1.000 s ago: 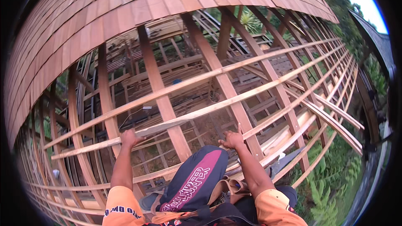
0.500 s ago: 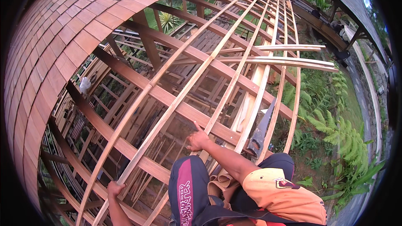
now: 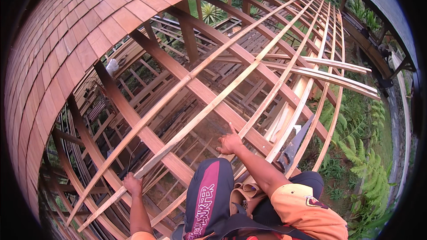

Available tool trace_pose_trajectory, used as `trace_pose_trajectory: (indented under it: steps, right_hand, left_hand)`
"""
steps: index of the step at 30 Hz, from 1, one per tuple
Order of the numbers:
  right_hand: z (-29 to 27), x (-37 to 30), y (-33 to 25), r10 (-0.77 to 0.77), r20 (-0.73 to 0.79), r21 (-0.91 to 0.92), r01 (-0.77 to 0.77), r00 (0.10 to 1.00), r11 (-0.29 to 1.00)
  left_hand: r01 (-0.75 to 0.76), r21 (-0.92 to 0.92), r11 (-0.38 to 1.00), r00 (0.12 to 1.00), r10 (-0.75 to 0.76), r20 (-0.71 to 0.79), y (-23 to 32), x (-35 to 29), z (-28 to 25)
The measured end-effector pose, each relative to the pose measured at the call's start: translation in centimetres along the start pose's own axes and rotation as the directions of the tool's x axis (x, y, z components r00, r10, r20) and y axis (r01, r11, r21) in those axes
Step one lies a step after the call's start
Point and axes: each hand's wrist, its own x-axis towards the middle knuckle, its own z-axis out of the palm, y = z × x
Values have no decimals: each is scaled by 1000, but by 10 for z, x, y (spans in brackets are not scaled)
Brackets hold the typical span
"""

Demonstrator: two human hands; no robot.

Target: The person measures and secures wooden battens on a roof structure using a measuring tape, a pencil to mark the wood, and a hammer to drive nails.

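At the lower left, my left hand (image 3: 132,184) is closed around a long thin wooden batten (image 3: 178,137) that runs diagonally across the rafters. My right hand (image 3: 230,142) is in front of my knee, resting at the batten (image 3: 271,94) to the right, with its index finger stretched out and the others apart; nothing shows in its grasp. Under both battens pass broad reddish-brown rafters (image 3: 213,101). A handsaw (image 3: 297,146) with a dark handle lies on the battens right of my right forearm. A brown tool pouch (image 3: 246,195) hangs at my waist.
Wooden shingles (image 3: 66,44) cover the roof on the left. Loose strips (image 3: 338,79) lie across the battens at the right. Wide gaps between rafters drop to a lower timber deck (image 3: 213,51). Ferns (image 3: 364,160) grow below the right edge.
The view has swung, so the roof frame appears farther right and my left sleeve and the batten's lower end come into sight. Both hands keep about the same places on the wood.
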Motion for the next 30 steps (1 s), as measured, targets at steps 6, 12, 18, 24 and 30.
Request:
trace_pose_trajectory:
  steps: [6,12,18,24,30]
  right_hand:
    - [24,6,-9,-21,-177,64,33,984,997]
    - [63,13,25,-38,-315,222,112,948,969]
    - [57,10,22,-104,-327,145,158,939,977]
    - [58,23,34,-93,-346,146,151,934,978]
    - [54,19,31,-76,-319,128,122,945,984]
  left_hand:
    - [106,79,991,878,-131,461,3,30,-50]
    - [87,-3,996,828,-71,556,9,44,-65]
    - [75,-58,996,786,-24,618,-2,31,-63]
    - [47,-73,996,801,6,599,8,47,-65]
    - [100,-52,994,958,-82,276,17,3,-25]
